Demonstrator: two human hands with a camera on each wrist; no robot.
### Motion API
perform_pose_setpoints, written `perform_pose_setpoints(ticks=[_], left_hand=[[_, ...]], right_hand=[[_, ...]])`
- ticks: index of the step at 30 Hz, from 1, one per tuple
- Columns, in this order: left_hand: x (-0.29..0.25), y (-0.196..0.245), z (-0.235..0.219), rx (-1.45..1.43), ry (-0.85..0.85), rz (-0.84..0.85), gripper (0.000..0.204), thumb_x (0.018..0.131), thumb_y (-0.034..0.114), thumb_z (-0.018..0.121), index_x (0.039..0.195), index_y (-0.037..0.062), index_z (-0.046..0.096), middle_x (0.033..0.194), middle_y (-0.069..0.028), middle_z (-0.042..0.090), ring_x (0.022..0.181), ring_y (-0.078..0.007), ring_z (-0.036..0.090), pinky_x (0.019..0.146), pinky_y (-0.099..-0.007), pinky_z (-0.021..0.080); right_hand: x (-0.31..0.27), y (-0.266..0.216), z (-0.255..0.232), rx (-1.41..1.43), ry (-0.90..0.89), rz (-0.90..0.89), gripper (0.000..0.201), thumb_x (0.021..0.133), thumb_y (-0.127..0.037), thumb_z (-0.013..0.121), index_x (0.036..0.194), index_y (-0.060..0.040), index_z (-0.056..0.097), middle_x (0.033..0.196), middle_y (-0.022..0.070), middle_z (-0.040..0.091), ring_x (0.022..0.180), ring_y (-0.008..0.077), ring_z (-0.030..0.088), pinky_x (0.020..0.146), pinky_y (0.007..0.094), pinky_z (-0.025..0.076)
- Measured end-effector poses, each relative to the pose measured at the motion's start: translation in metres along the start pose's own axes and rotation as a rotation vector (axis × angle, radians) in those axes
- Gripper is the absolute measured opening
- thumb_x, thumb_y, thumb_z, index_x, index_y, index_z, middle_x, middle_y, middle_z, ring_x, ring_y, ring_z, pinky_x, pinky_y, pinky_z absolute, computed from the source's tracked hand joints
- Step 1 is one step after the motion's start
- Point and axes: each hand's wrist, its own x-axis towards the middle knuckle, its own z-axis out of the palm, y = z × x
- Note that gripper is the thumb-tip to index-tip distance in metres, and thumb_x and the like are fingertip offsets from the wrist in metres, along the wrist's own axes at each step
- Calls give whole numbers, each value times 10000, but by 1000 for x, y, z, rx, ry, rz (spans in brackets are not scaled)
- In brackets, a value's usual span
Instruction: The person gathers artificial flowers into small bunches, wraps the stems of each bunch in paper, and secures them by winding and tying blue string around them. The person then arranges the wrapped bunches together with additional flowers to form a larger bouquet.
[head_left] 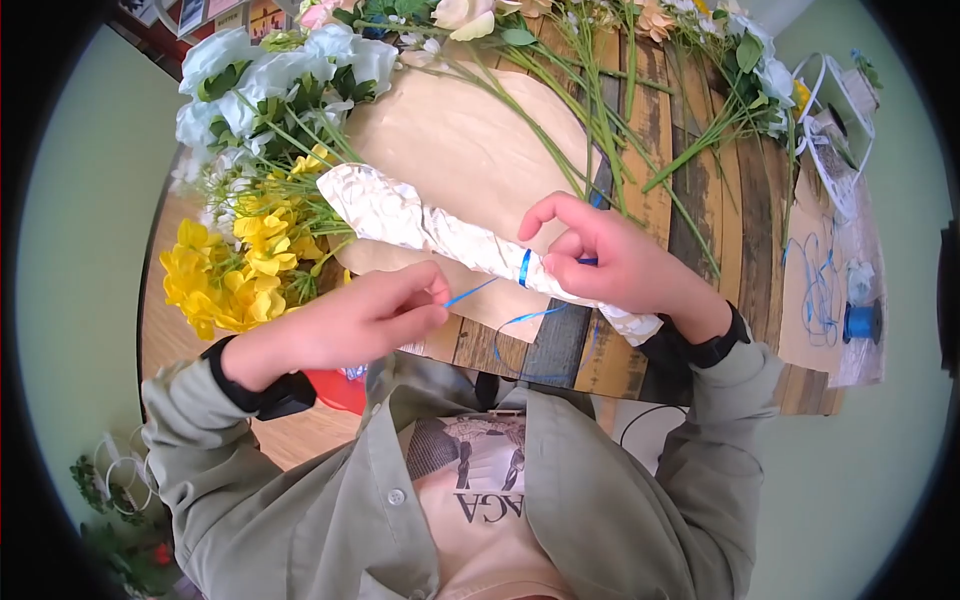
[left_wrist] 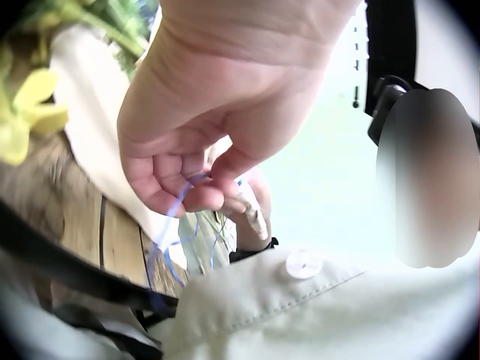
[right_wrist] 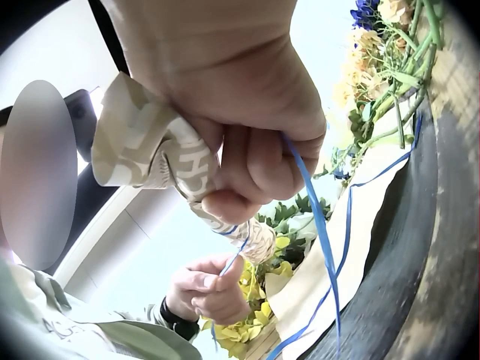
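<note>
A crumpled white paper wrap (head_left: 430,222) with pale print slants across the table's front, a band of blue ribbon (head_left: 525,268) around it. Yellow flowers (head_left: 250,270) and pale blue flowers (head_left: 275,85) lie at its upper left end, their stems running toward it. My left hand (head_left: 380,315) pinches one ribbon end between thumb and fingertips, the strand stretching to the band. Over the lower right part of the wrap, my right hand (head_left: 625,262) has its fingers curled on the other ribbon strand (right_wrist: 319,221), which trails out of the fist in the right wrist view.
Beneath the wrap lies a tan paper sheet (head_left: 450,125) on the wooden table (head_left: 735,215). Loose green stems (head_left: 600,120) and more flowers cover the back. At the right stand a white wire holder (head_left: 838,190) and a blue ribbon spool (head_left: 862,322), with loose ribbon beside it.
</note>
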Motion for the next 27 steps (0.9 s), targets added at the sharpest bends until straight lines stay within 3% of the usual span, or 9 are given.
perform_pose_setpoints(ticks=[4, 6, 13, 15, 17, 19, 20, 23, 27], left_hand=[[-11, 35, -11, 649, 290, 247, 86, 902, 139, 543, 902, 53, 540, 814, -66, 592, 687, -223, 613, 592, -350, 466], [10, 47, -20, 1034, 483, 513, 88, 830, 116, 594, 873, 52, 551, 765, -94, 565, 598, -295, 577, 537, -386, 458], [68, 46, -25, 1252, 398, 730, 162, 743, 125, 646, 862, 59, 558, 749, -81, 546, 694, -267, 591, 573, -384, 457], [62, 47, -24, 1142, 796, 1024, 183, 742, 144, 645, 886, 63, 566, 726, -89, 521, 691, -272, 572, 581, -378, 457], [27, 39, -12, 1088, 748, 808, 211, 786, 135, 623, 978, 60, 578, 842, -96, 555, 756, -288, 564, 634, -352, 464], [3, 29, 0, 624, 207, 79, 327, 880, 132, 563, 1194, 58, 510, 980, -89, 586, 865, -239, 575, 717, -305, 463], [0, 21, 9, 628, 195, 77, 327, 880, 132, 563, 1194, 58, 510, 980, -89, 586, 865, -239, 575, 717, -305, 463], [5, -10, 32, -154, 85, -76, 422, 951, 144, 477, 1351, 65, 371, 1027, -75, 599, 946, -155, 563, 772, -286, 453], [31, -20, 48, -608, 163, 171, 347, 957, 136, 469, 1283, 25, 429, 909, -28, 599, 901, -102, 587, 706, -279, 468]], right_hand=[[0, -6, 2, -377, -23, -104, 469, 814, -5, 493, 1270, -103, 535, 553, -1, 471, 474, 88, 422, 478, 260, 331], [3, -3, 6, -715, -38, -329, 486, 802, -100, 543, 1279, -193, 530, 588, 67, 519, 470, 221, 497, 474, 319, 396], [1, 3, 13, -836, 102, -389, 481, 781, -105, 557, 1258, -162, 556, 569, 70, 514, 476, 246, 516, 472, 350, 412], [2, 5, 10, -797, 83, -369, 456, 774, -97, 560, 1228, -137, 581, 590, 69, 537, 483, 237, 530, 472, 347, 410], [4, 8, 8, -705, 73, -348, 455, 783, -81, 552, 1235, -129, 577, 596, 80, 531, 484, 202, 523, 484, 316, 408], [4, 9, 6, -615, 70, -326, 455, 792, -65, 544, 1242, -121, 573, 601, 92, 525, 484, 168, 517, 496, 285, 406], [4, 6, 4, -518, 25, -266, 440, 812, -60, 530, 1247, -110, 566, 582, 73, 500, 479, 134, 486, 490, 271, 387], [3, 0, 5, -311, -44, -136, 412, 850, -49, 501, 1257, -81, 552, 560, 16, 452, 487, 73, 416, 483, 242, 346], [4, 1, 6, 16, -74, 12, 353, 887, -61, 490, 1232, -23, 554, 629, -33, 493, 556, 29, 388, 502, 222, 331]])
